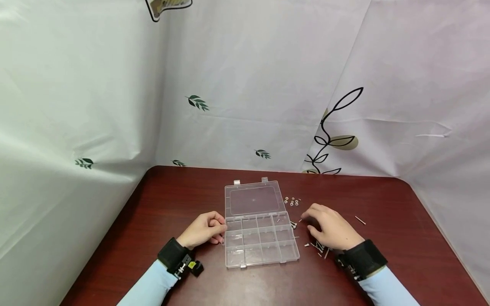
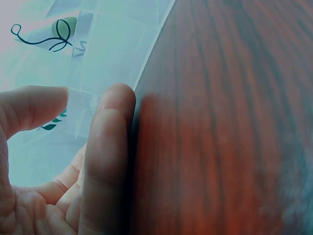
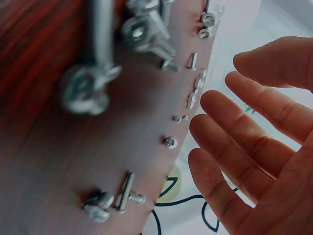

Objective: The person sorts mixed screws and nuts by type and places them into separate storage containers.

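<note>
A clear plastic compartment box lies on the table with its lid folded back, away from me. My left hand is at the box's left side, thumb tip at the upper rim and curled fingertips against the wall in the left wrist view. Right of the box, my right hand hovers over loose screws, its fingers extended and apart, with nothing in them. Beneath that hand, the right wrist view shows a thick screw close up and a small bolt farther off.
Several small nuts are grouped beside the lid. More screws lie against the box's right side, and a lone thin screw rests farther right. A white patterned curtain hangs behind the dark red wooden table.
</note>
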Action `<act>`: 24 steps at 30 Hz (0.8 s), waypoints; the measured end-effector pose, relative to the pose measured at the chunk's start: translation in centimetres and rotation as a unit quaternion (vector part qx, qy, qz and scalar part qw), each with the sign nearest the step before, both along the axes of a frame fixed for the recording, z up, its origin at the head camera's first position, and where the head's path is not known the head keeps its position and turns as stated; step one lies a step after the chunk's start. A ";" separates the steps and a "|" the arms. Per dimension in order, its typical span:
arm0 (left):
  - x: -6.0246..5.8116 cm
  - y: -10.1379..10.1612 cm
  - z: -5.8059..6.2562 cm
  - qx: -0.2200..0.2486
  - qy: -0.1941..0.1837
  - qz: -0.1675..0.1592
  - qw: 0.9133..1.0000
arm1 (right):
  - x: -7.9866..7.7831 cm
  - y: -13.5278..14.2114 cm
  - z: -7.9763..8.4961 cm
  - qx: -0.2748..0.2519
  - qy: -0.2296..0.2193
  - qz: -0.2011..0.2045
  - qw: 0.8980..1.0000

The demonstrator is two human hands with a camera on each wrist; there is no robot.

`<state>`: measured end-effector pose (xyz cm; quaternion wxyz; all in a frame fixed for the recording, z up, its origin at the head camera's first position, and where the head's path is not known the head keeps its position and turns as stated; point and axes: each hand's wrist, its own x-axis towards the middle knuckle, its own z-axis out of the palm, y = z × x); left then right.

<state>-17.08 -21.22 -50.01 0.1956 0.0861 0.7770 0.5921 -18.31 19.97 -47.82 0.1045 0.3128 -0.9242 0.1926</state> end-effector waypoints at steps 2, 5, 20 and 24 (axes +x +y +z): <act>0.0 0.0 0.0 0.000 -0.001 0.002 1.000 | -0.1 0.1 -0.1 0.003 0.003 0.004 1.000; 0.0 0.0 0.0 0.002 -0.003 0.003 1.000 | -0.3 0.1 -0.4 0.006 0.009 0.008 1.000; -0.1 -0.1 -0.2 0.004 -0.011 0.002 1.000 | -2.1 -2.1 -0.9 0.059 0.050 0.029 0.997; -0.1 -0.1 -0.2 0.000 -0.007 0.001 1.000 | -2.2 -2.2 -0.7 0.071 0.047 0.021 0.996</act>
